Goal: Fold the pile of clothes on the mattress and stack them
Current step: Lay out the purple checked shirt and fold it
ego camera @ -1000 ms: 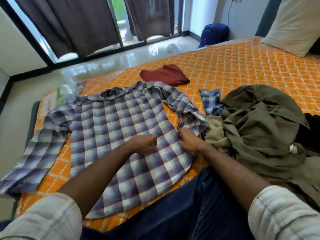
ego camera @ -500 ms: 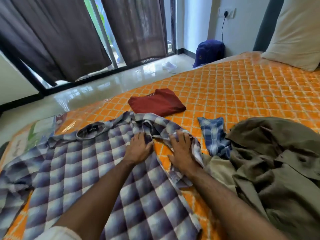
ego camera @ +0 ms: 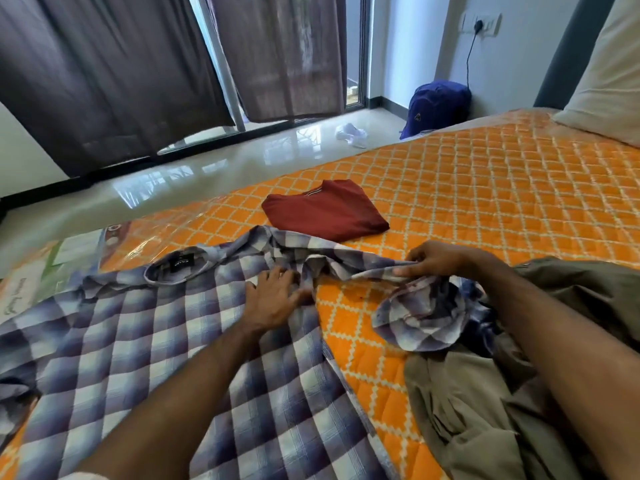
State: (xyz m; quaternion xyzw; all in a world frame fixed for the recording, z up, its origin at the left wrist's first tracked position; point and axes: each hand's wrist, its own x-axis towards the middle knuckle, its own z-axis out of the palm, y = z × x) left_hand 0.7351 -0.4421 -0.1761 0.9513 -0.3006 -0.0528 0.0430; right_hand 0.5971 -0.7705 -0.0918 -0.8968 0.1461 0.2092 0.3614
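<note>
progress early. checked shirt spread flat on the mattress, unfolded. left hand fingers straight, pressing its shoulder; right hand pinching the sleeve right of that. olive pile right of the shirt, untouched. beyond the shirt, one folded red garment.
</note>
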